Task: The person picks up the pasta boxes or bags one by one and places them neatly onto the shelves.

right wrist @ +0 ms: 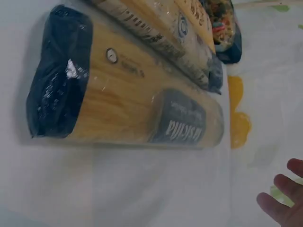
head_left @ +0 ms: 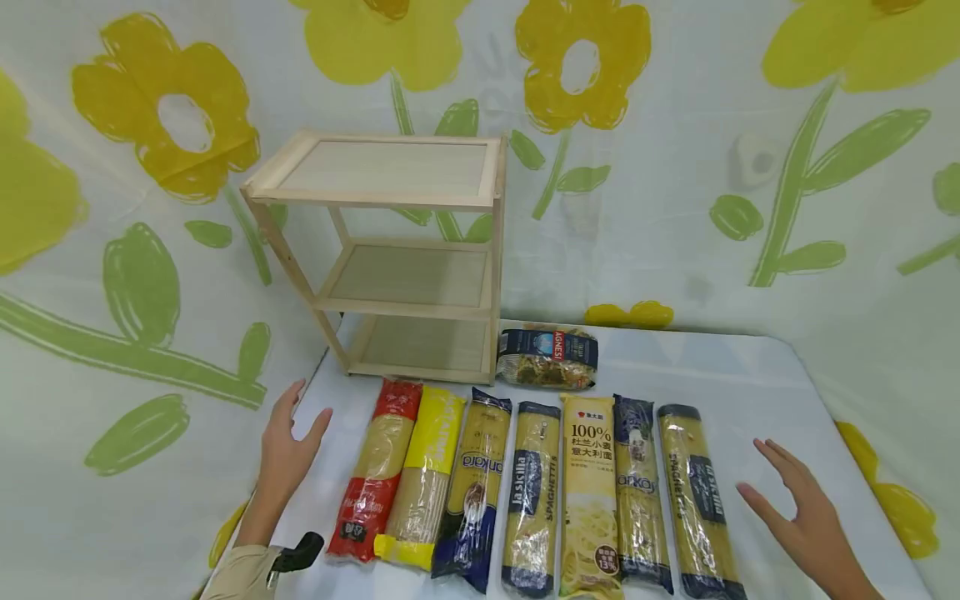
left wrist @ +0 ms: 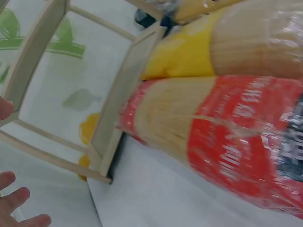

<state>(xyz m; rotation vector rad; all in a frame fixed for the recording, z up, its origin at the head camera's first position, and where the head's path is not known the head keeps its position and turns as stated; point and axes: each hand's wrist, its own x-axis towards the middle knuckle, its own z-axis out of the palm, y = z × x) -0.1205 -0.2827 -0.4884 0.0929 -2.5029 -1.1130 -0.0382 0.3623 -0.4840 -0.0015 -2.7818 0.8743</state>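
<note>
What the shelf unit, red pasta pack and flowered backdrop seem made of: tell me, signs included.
Shelf unit: probably framed in bare, matte wood, by its pale tan colour; panels unclear.
Red pasta pack: glossy plastic film, by its bright highlights, wrinkles and see-through section.
Flowered backdrop: probably matte printed fabric, by its soft creases; thin plastic possible.

Booth (head_left: 45, 467) of flower-print cloth (head_left: 675, 183)

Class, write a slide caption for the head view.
An empty left hand and empty right hand flank a row of seven pasta packs before a wooden shelf.
</note>
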